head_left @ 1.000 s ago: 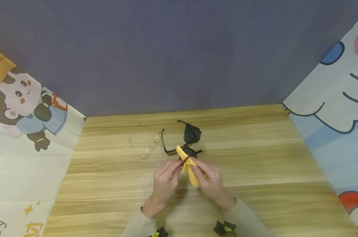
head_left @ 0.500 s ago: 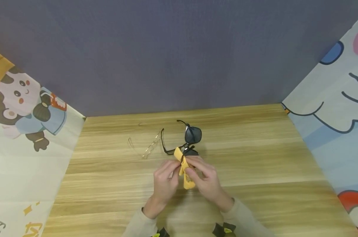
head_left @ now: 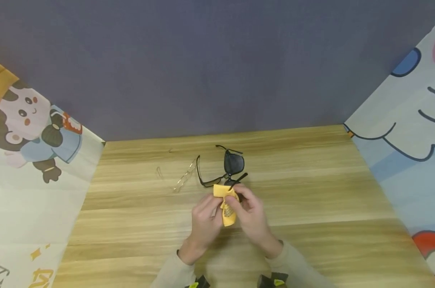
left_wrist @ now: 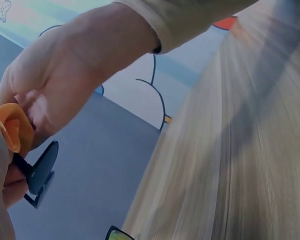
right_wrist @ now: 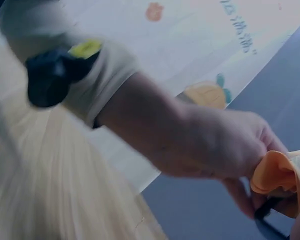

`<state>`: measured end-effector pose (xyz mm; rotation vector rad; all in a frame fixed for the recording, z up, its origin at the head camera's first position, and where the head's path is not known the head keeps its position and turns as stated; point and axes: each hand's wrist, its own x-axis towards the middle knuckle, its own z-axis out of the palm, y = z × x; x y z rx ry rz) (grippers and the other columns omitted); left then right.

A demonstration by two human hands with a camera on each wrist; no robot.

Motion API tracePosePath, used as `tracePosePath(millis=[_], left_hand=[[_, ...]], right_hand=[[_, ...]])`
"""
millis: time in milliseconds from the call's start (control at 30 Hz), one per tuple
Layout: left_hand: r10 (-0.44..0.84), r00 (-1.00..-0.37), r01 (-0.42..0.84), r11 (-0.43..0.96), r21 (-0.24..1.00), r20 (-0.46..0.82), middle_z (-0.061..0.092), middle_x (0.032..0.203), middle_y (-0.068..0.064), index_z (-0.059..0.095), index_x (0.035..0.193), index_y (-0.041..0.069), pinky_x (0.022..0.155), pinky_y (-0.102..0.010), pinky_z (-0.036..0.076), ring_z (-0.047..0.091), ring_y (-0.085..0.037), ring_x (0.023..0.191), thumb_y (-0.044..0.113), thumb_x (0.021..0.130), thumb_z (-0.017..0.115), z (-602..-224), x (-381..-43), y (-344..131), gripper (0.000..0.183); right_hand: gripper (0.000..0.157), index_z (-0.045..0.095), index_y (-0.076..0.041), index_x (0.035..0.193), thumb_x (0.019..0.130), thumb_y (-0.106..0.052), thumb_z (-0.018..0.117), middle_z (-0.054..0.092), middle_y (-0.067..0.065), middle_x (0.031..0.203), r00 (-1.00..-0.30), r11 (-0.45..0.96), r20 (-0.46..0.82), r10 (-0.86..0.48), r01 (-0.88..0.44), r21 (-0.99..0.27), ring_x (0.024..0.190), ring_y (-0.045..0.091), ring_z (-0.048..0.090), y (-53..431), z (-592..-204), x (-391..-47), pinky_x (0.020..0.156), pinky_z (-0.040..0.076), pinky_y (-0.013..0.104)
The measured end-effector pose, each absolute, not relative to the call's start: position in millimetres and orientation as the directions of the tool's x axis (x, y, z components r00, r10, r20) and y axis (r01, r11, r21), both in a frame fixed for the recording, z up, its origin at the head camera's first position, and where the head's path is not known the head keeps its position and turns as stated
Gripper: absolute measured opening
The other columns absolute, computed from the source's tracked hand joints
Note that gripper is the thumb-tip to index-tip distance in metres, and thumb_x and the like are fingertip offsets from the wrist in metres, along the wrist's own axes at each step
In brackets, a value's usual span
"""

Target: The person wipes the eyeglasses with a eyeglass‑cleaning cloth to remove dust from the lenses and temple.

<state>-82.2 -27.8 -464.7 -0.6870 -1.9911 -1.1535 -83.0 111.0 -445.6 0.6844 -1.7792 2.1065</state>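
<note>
My left hand and right hand meet over the table, close together. Between them is a yellow cloth with a dark patterned patch, folded over a pair of black glasses. One black temple arm sticks out above the right fingers. My right thumb presses the cloth from the front, its fingers behind. The left fingers pinch the glasses at the cloth's left side. In the left wrist view a dark part of the glasses shows below the cloth; the rest is hidden by cloth and fingers.
Just beyond the hands lie black sunglasses with one temple raised. Left of them is another black frame, partly overlapping. Thin gold-rimmed glasses lie further left on the wooden table. A grey panel stands behind.
The yellow cloth has turned, its upper end now folded out to the left and its patterned side showing. The black temple arm points up to the right. Both hands stay together.
</note>
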Motion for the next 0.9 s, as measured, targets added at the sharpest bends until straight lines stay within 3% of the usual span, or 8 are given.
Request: tracePosePath(millis=[67, 167, 300, 467, 667, 900], left_hand=[[0.103, -0.598, 0.735, 0.467, 0.492, 0.795, 0.074, 0.085, -0.009, 0.073, 0.094, 0.000, 0.068, -0.023, 0.062, 0.068, -0.021, 0.070, -0.015, 0.079, 0.069, -465.1, -82.2, -25.8, 0.022], [0.126, -0.594, 0.737, 0.481, 0.474, 0.795, 0.071, 0.080, -0.008, 0.072, 0.090, 0.001, 0.066, -0.021, 0.061, 0.066, -0.019, 0.068, -0.013, 0.078, 0.069, -465.8, -81.1, -23.8, 0.018], [0.145, -0.608, 0.733, 0.480, 0.482, 0.781, 0.070, 0.080, -0.006, 0.072, 0.089, 0.001, 0.068, -0.019, 0.061, 0.067, -0.019, 0.069, -0.013, 0.079, 0.069, -467.1, -78.6, -21.9, 0.018], [0.158, -0.631, 0.723, 0.474, 0.503, 0.759, 0.072, 0.082, -0.006, 0.074, 0.092, 0.002, 0.070, -0.018, 0.061, 0.069, -0.018, 0.071, -0.014, 0.080, 0.070, -468.9, -76.2, -19.6, 0.020], [0.151, -0.636, 0.717, 0.477, 0.508, 0.757, 0.073, 0.082, -0.006, 0.074, 0.094, 0.001, 0.070, -0.017, 0.061, 0.069, -0.016, 0.071, -0.017, 0.079, 0.068, -467.7, -75.5, -19.5, 0.025], [0.137, -0.621, 0.715, 0.501, 0.487, 0.772, 0.071, 0.080, -0.006, 0.073, 0.090, 0.001, 0.067, -0.019, 0.061, 0.067, -0.017, 0.068, -0.017, 0.078, 0.066, -464.9, -76.0, -20.3, 0.022]], right_hand=[[0.015, 0.060, 0.015, 0.109, 0.097, 0.007, 0.063, 0.068, -0.005, 0.109, -0.880, -0.209, 0.473, -0.046, -0.454, -0.866, 0.096, 0.008, 0.065, 113.4, -439.2, -82.0, 0.084, 0.059, 0.018], [0.012, 0.065, 0.005, 0.108, 0.097, 0.009, 0.061, 0.069, -0.005, 0.104, -0.920, -0.278, 0.392, -0.007, -0.375, -0.884, 0.091, 0.007, 0.065, 118.2, -428.2, -83.6, 0.080, 0.060, 0.018], [0.020, 0.069, -0.008, 0.115, 0.101, 0.003, 0.061, 0.070, 0.000, 0.104, -0.950, -0.503, 0.311, 0.033, -0.285, -0.816, 0.092, 0.009, 0.066, 123.6, -416.6, -88.1, 0.083, 0.061, 0.019], [0.018, 0.070, -0.005, 0.115, 0.101, 0.002, 0.061, 0.072, 0.003, 0.105, -0.959, -0.680, 0.267, 0.093, -0.257, -0.687, 0.093, 0.011, 0.068, 126.6, -410.8, -92.7, 0.087, 0.060, 0.021], [0.018, 0.071, -0.004, 0.114, 0.100, 0.002, 0.063, 0.073, 0.003, 0.106, -0.953, -0.679, 0.291, 0.084, -0.269, -0.683, 0.095, 0.012, 0.069, 128.1, -412.1, -92.1, 0.088, 0.061, 0.022], [0.025, 0.071, -0.012, 0.118, 0.100, 0.003, 0.061, 0.070, 0.001, 0.109, -0.937, -0.540, 0.348, -0.020, -0.283, -0.793, 0.097, 0.010, 0.067, 131.3, -419.6, -90.3, 0.087, 0.061, 0.020]])
